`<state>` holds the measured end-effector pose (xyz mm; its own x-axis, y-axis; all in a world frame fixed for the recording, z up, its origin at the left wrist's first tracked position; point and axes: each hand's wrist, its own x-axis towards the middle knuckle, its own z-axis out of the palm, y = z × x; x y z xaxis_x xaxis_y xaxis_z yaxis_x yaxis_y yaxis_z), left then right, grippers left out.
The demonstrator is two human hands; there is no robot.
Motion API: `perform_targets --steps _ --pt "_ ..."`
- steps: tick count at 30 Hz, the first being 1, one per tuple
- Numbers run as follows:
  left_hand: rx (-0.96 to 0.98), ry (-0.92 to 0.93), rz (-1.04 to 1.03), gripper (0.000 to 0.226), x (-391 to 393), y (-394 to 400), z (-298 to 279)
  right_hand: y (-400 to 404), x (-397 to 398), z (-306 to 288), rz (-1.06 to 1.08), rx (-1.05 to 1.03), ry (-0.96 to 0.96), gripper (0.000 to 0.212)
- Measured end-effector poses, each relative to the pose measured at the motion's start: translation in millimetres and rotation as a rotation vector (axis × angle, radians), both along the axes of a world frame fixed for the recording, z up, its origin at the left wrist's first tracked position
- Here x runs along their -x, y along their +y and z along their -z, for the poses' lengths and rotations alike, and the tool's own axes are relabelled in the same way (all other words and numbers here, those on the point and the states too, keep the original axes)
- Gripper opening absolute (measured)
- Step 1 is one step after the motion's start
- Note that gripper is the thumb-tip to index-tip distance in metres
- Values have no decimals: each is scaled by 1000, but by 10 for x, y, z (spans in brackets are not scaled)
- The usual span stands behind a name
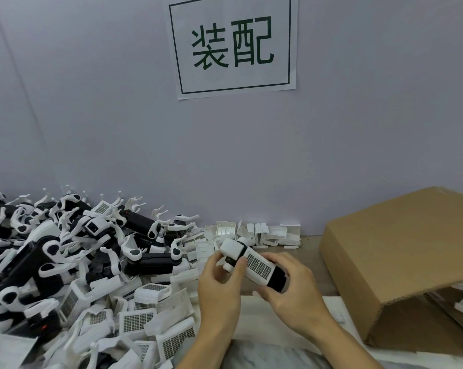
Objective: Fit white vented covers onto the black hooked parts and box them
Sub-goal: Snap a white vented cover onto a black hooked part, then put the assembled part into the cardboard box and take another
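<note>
Both hands clasp one black hooked part [278, 278] mid-air, left hand [219, 282] and right hand [291, 283] around it; white vented cover [259, 266] between the grips. Risk: uneven squeeze could leave the cover cocked, unlatched.

1. Big pale grey wall [92, 115] fills pretty much the whole upper half of the frame.
2. Paper sign [233, 46] stuck on it, top centre, slightly crooked: white sheet, dark green border, two large dark green Chinese characters.
3. Worktop [313, 265] is a brownish strip showing at centre right, right up against the wall.
4. White sheet [267, 323] lying flat on the worktop, bottom centre of the frame.
</note>
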<state>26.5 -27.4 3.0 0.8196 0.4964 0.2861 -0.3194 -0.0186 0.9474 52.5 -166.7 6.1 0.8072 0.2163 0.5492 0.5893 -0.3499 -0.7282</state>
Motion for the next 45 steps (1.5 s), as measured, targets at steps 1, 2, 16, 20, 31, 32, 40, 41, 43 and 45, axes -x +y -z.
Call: perform_targets --steps 1,2,16,20,31,32,40,41,43,45 --pt "9 -2 -28 16 -8 5 8 4 10 -8 -9 11 10 54" --pt "26 -1 -54 16 -14 9 8 11 23 -11 -22 38 17 53" --pt "-510 -105 -101 36 73 -106 96 -254 4 -250 195 92 298 26" --pt "-716 -183 -146 30 104 -160 112 -632 -56 -693 -123 -750 775 28" --pt "-774 -62 -71 16 20 -149 199 -1745 -371 -1543 148 -1534 332 64" --pt "-781 -55 -67 17 16 -147 206 -1730 -369 -1488 135 -1497 367 65" --pt "-1071 51 -23 9 89 -216 147 -568 17 -664 -15 -647 636 20" --pt "-1179 74 -40 8 125 -220 101 -414 84 -513 -8 -550 635 23" --pt "-1549 150 -33 23 207 -228 -52 -204 190 -206 43 -383 584 27" --pt "-1832 224 33 29 317 -230 -268 -123 261 6 40 -153 545 30"
